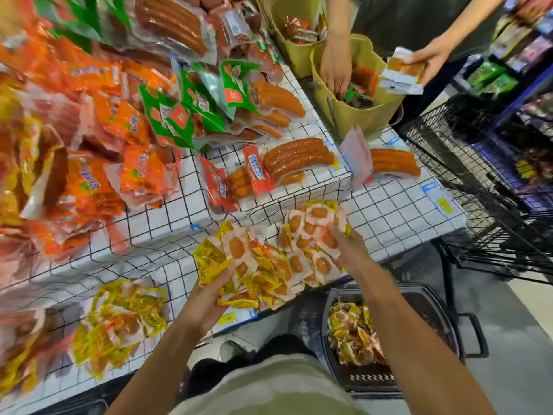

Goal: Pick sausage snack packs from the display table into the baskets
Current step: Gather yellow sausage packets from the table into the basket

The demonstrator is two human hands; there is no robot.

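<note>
A big bunch of small yellow-and-white sausage snack packs (275, 253) is held between both my hands above the front edge of the display table (389, 211). My left hand (206, 298) grips the bunch from below on its left side. My right hand (348, 245) grips its right side with fingers curled over the packs. A dark basket (425, 298) stands on the floor at my lower right, with several of the same yellow packs (354, 336) inside. More yellow packs (119, 322) lie on the table at lower left.
Orange, green and clear sausage packs (185, 106) pile across the checked tablecloth. Another person at the far right reaches into an olive basket (353, 115) and holds packs (402, 73). A second olive basket (296, 52) stands behind. A black wire cart (478, 181) sits on the right.
</note>
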